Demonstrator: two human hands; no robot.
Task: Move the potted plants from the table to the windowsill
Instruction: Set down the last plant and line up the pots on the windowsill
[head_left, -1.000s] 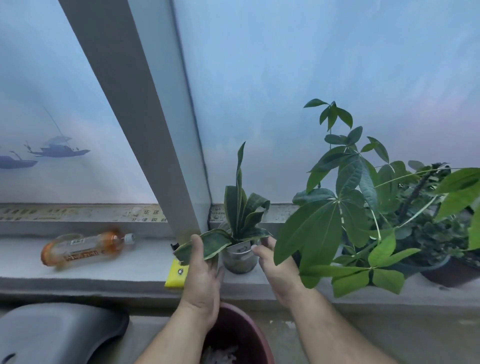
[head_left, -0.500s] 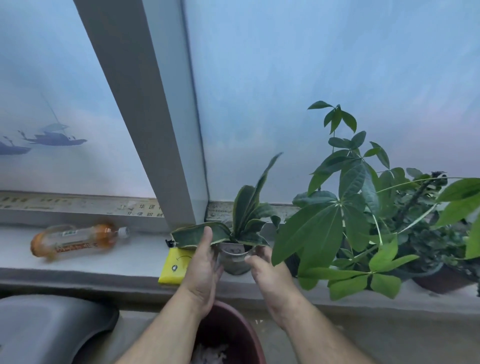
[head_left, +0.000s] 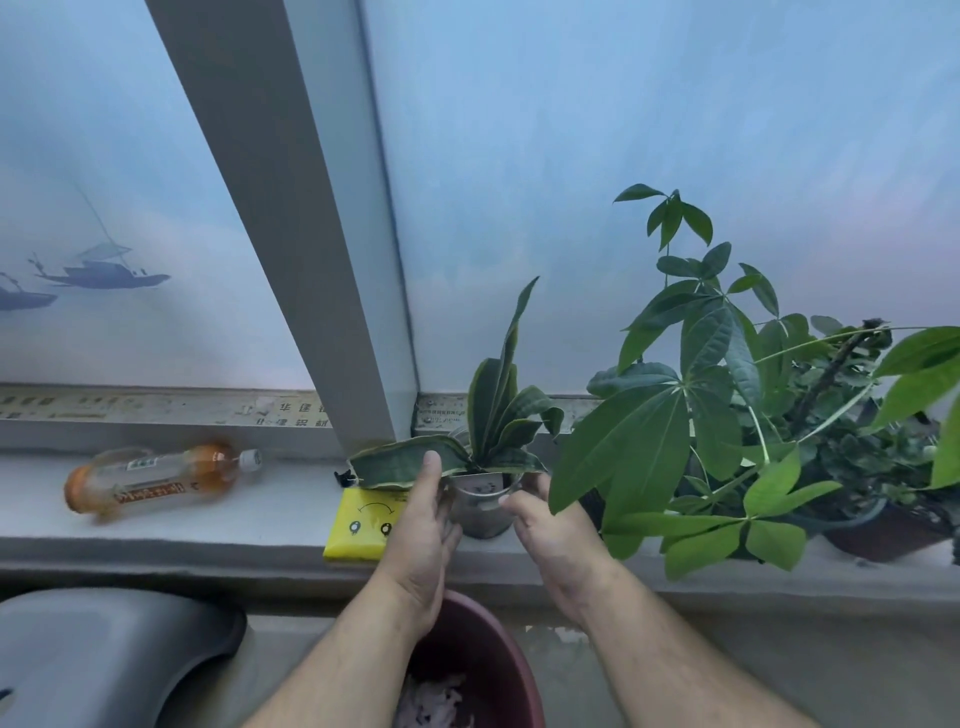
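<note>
Two hands flank the small silvery metal pot (head_left: 483, 512) of stiff, dark green sword-shaped leaves, which stands on the grey windowsill (head_left: 208, 525) at lower centre of the frame, beside the yellow packet (head_left: 358, 525). Left hand (head_left: 423, 530) lies open, fingers flat along the pot's side under a drooping leaf; right hand (head_left: 550, 530) is curled loosely at the rim, not clearly gripping. Pot looks light but smooth and tippy, so the walls are the place to hold, never the leaves.
</note>
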